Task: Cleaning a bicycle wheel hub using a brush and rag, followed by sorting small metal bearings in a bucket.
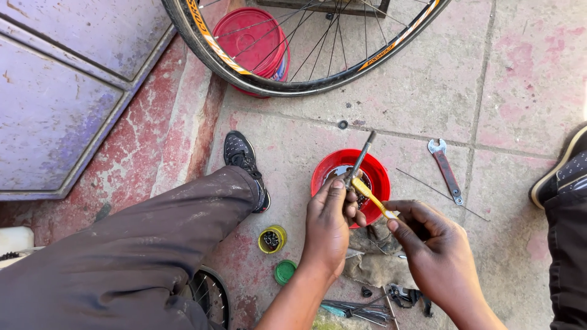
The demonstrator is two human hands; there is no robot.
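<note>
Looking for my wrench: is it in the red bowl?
No, the wrench lies on the pavement to the right of the red bowl.

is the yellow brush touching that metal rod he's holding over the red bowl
Touching. The head view shows the yellow brush in the right hand with its tip pressed against the metal rod held by the left hand, no gap between them.

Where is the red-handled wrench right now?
The red-handled wrench lies on the paved floor, right of the red bowl and beyond the right hand.
</note>
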